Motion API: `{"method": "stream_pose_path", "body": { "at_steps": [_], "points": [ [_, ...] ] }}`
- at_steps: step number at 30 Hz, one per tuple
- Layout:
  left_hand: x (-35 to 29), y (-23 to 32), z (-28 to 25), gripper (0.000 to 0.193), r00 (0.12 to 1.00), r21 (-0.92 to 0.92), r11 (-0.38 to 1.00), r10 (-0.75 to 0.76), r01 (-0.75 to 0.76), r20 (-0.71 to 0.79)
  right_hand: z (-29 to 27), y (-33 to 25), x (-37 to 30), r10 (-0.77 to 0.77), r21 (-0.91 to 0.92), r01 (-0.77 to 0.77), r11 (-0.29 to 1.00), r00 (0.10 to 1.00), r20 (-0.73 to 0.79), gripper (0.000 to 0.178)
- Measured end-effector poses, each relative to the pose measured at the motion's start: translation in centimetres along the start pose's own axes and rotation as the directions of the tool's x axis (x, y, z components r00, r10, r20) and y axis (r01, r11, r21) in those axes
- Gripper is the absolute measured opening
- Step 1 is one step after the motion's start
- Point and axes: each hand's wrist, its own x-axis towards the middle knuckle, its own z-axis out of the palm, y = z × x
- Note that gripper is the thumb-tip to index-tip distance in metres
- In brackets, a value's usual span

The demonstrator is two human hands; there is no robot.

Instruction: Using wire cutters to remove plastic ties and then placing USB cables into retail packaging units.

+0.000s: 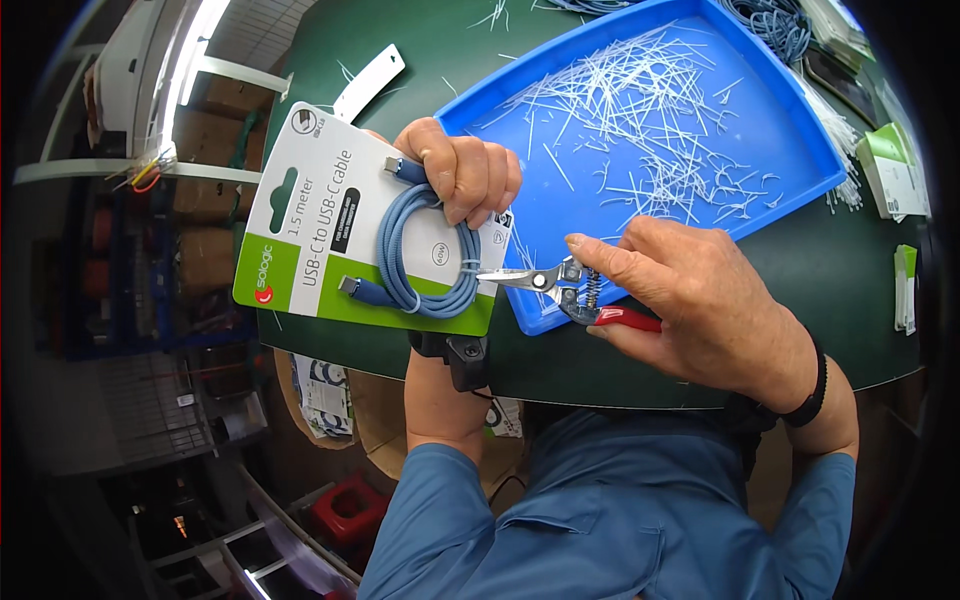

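Note:
My left hand is closed on a white and green packaging card, its thumb behind and fingers over the top right part. A coiled blue USB cable lies against the card's front, with both metal-tipped plugs showing. White ties hold the coil to the card. In my right hand is a pair of spring-loaded snips with red-covered handles. The blade tips touch or nearly touch the tie on the coil's right side; whether they are closed on it I cannot tell.
A blue tray behind my hands holds many loose white cable ties. A blank white hang tag lies on the green table. More blue cables and stacked cards sit at the right. Below the table edge stand cardboard boxes.

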Motion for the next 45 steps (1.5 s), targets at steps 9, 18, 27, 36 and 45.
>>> {"method": "stream_pose_path", "body": {
  "at_steps": [9,18,27,36,45],
  "points": [
    [-1.0,-0.9,0.7,0.048,0.959,0.018,0.982,0.189,-0.189,-0.211,-0.6,0.8,0.0,0.075,-0.021,-0.074,0.997,0.994,0.081,0.068],
    [-1.6,-3.6,1.9,0.03,0.883,-0.046,0.973,0.187,-0.228,-0.43,3.6,0.3,2.8,0.112,0.376,0.014,0.927,0.944,-0.312,0.048],
    [-2.1,-5.8,2.8,0.023,0.817,-0.115,0.941,0.21,-0.318,-0.536,5.6,1.3,4.6,-0.121,0.198,0.233,0.952,0.882,-0.455,0.046],
    [-2.3,-6.5,2.9,0.036,0.734,-0.053,0.932,0.247,-0.36,-0.632,5.8,0.5,4.1,-0.1,0.093,0.156,0.983,0.891,-0.443,0.038],
    [-1.9,-6.5,3.4,0.033,0.66,-0.005,0.946,0.223,-0.324,-0.718,6.3,0.5,3.7,0.082,0.276,0.037,0.96,0.909,-0.409,0.029]
  ]
}}
